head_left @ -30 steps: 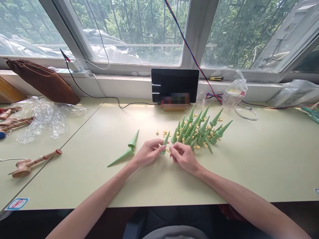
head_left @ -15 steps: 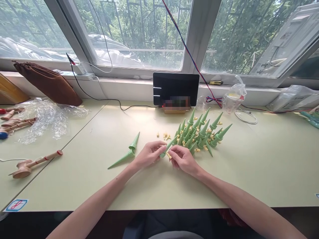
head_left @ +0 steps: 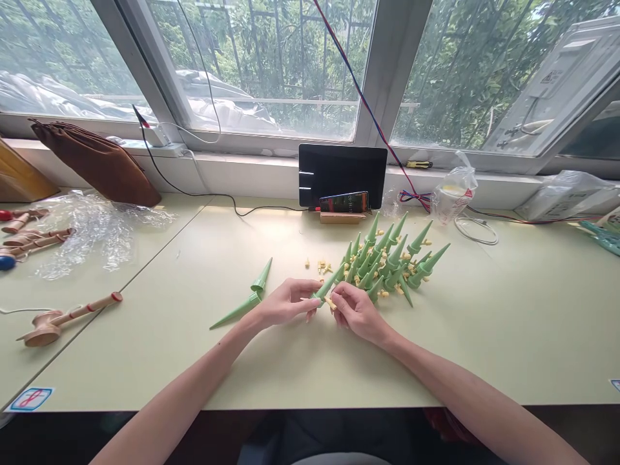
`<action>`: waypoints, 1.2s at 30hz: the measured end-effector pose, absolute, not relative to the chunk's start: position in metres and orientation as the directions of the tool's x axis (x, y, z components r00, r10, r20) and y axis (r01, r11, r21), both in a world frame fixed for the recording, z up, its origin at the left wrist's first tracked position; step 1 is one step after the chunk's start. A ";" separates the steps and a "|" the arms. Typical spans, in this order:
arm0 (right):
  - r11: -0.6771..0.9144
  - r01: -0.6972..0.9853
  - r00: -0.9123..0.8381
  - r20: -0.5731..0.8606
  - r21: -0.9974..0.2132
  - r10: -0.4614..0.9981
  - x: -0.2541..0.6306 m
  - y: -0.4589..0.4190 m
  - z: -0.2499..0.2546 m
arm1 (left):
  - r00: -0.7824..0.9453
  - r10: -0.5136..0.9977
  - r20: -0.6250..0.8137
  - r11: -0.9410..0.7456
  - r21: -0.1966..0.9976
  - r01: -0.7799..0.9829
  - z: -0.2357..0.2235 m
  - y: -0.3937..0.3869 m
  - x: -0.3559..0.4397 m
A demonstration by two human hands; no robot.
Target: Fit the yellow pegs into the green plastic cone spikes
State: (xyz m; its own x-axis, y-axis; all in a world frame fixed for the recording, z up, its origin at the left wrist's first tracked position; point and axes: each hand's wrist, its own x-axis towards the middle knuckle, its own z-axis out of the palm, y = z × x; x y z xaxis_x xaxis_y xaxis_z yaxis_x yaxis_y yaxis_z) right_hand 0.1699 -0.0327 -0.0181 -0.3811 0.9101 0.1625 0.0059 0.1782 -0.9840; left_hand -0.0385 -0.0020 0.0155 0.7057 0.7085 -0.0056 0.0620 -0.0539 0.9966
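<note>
One green cone (head_left: 330,281), matte and pale, narrows from a wide base to a slim tip in the head view. It is tilted above the table (head_left: 271,368), tip toward a pile of similar cones (head_left: 394,256). The left hand (head_left: 285,302) pinches its base between thumb and fingers; the right hand (head_left: 357,310) pinches a small, stubby yellow peg (head_left: 330,303) by that base; whether they touch, I cannot tell. Loose yellow bits (head_left: 321,266) lie beyond.

Green cone (head_left: 328,287), pale yellow peg (head_left: 330,302), yellowish-green tabletop (head_left: 484,310), tan toy (head_left: 47,326) (red-ringed handle (head_left: 88,309)), brown bag (head_left: 99,165)
</note>
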 end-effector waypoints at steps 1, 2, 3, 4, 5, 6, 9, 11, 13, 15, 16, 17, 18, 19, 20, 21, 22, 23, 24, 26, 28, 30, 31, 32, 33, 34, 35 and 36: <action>0.191 0.021 -0.385 0.168 -0.981 0.907 0.170 -0.033 -0.018 | 0.708 0.707 -0.004 -0.059 0.996 0.065 0.015 -0.002 -0.039; 0.200 0.034 -0.386 0.172 -0.979 0.906 0.170 -0.033 -0.018 | 0.705 0.709 -0.003 -0.064 0.996 0.069 0.014 -0.002 -0.039; 0.204 0.042 -0.386 0.173 -0.978 0.906 0.170 -0.033 -0.019 | 0.697 0.717 -0.002 -0.069 0.995 0.074 0.013 -0.002 -0.038; 0.204 0.044 -0.384 0.172 -0.978 0.907 0.170 -0.033 -0.019 | 0.687 0.727 -0.001 -0.072 0.994 0.078 0.011 -0.002 -0.038; 0.199 0.044 -0.382 0.168 -0.979 0.909 0.170 -0.033 -0.020 | 0.676 0.737 0.000 -0.076 0.994 0.083 0.010 -0.001 -0.038; 0.195 0.042 -0.380 0.165 -0.980 0.910 0.170 -0.032 -0.020 | 0.666 0.746 0.001 -0.080 0.993 0.089 0.009 -0.002 -0.038; 0.179 0.039 -0.377 0.151 -0.983 0.914 0.171 -0.031 -0.022 | 0.646 0.763 0.012 -0.106 0.989 0.106 0.008 -0.002 -0.038; 0.167 0.032 -0.380 0.143 -0.985 0.914 0.171 -0.030 -0.022 | 0.632 0.775 0.026 -0.126 0.985 0.114 0.007 -0.003 -0.037; 0.154 0.017 -0.387 0.135 -0.988 0.912 0.172 -0.030 -0.022 | 0.614 0.789 0.030 -0.132 0.984 0.121 0.006 -0.003 -0.037; 0.143 0.000 -0.394 0.132 -0.990 0.910 0.172 -0.030 -0.023 | 0.596 0.803 0.016 -0.116 0.985 0.130 0.003 -0.003 -0.037; 0.138 -0.009 -0.394 0.130 -0.990 0.910 0.171 -0.030 -0.023 | 0.587 0.810 0.006 -0.104 0.986 0.133 0.002 -0.002 -0.037; 0.132 -0.016 -0.393 0.128 -0.991 0.911 0.171 -0.030 -0.024 | 0.580 0.815 -0.001 -0.093 0.987 0.133 0.000 -0.002 -0.037; 0.127 -0.023 -0.391 0.125 -0.992 0.912 0.171 -0.030 -0.024 | 0.575 0.818 -0.004 -0.085 0.988 0.127 -0.002 -0.002 -0.037; 0.120 -0.029 -0.390 0.122 -0.992 0.913 0.171 -0.030 -0.024 | 0.575 0.818 -0.002 -0.081 0.990 0.118 -0.003 -0.001 -0.037; 0.114 -0.036 -0.388 0.119 -0.993 0.914 0.170 -0.030 -0.024 | 0.578 0.816 0.002 -0.079 0.991 0.107 -0.004 -0.001 -0.037; 0.108 -0.043 -0.388 0.117 -0.993 0.914 0.170 -0.030 -0.024 | 0.581 0.814 0.009 -0.078 0.992 0.095 -0.005 -0.001 -0.037; 0.102 -0.051 -0.388 0.114 -0.993 0.915 0.170 -0.030 -0.024 | 0.584 0.811 0.014 -0.079 0.993 0.086 -0.006 -0.001 -0.037; 0.095 -0.059 -0.387 0.111 -0.994 0.915 0.169 -0.030 -0.024 | 0.587 0.809 0.018 -0.080 0.994 0.079 -0.006 -0.001 -0.037; 0.088 -0.067 -0.387 0.107 -0.994 0.916 0.169 -0.030 -0.024 | 0.590 0.807 0.020 -0.080 0.994 0.076 -0.006 -0.001 -0.036; 0.074 -0.081 -0.389 0.100 -0.994 0.916 0.169 -0.030 -0.023 | 0.593 0.805 0.020 -0.081 0.994 0.076 -0.006 -0.002 -0.036; 0.061 -0.085 -0.401 0.090 -0.994 0.912 0.169 -0.029 -0.022 | 0.598 0.801 0.023 -0.084 0.994 0.074 -0.005 -0.002 -0.036; 0.061 -0.071 -0.422 0.085 -0.996 0.902 0.170 -0.029 -0.020 | 0.608 0.793 0.040 -0.095 0.994 0.059 -0.004 -0.002 -0.035; 0.066 -0.060 -0.433 0.086 -0.996 0.897 0.170 -0.028 -0.020 | 0.614 0.788 0.052 -0.103 0.994 0.047 -0.002 -0.003 -0.035; 0.074 -0.049 -0.442 0.088 -0.996 0.893 0.170 -0.028 -0.019 | 0.620 0.782 0.062 -0.108 0.993 0.037 -0.001 -0.003 -0.035; 0.083 -0.042 -0.449 0.093 -0.996 0.889 0.170 -0.028 -0.019 | 0.626 0.777 0.066 -0.109 0.994 0.030 0.000 -0.003 -0.034; 0.091 -0.039 -0.453 0.099 -0.995 0.886 0.170 -0.028 -0.019 | 0.629 0.774 0.065 -0.107 0.994 0.029 0.002 -0.004 -0.034; 0.096 -0.040 -0.454 0.104 -0.995 0.885 0.171 -0.028 -0.019 | 0.632 0.773 0.057 -0.101 0.994 0.034 0.003 -0.004 -0.034; 0.098 -0.042 -0.455 0.106 -0.994 0.884 0.171 -0.028 -0.019 | 0.634 0.772 0.046 -0.094 0.995 0.041 0.004 -0.005 -0.034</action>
State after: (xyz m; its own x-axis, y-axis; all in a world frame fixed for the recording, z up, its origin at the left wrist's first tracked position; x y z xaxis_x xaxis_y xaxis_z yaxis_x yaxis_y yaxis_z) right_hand 0.1710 -0.0276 -0.0187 -0.4551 0.8841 0.1061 -0.0421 0.0977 -0.9943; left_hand -0.0341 -0.0045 0.0039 0.6345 0.7716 0.0465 0.0413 -0.0939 0.9947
